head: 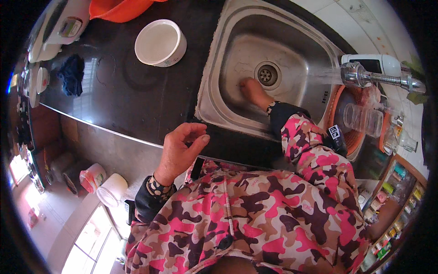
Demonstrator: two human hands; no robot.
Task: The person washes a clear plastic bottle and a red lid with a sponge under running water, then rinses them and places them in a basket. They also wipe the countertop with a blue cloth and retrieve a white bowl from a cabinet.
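My right hand reaches down into the stainless steel sink, its curled fingers near the drain strainer; whether it holds anything cannot be told. Over the counter's front edge, left of the sink, my left hand is raised with thumb and fingers curved apart and nothing seen between them. Spray comes from the chrome faucet head at the sink's right. A white ceramic bowl stands on the dark counter left of the sink.
A dark blue cloth lies on the counter at the left, below a white appliance and near an orange basin. Right of the sink, an orange basket stands beside clear plastic containers. White buckets sit on the floor.
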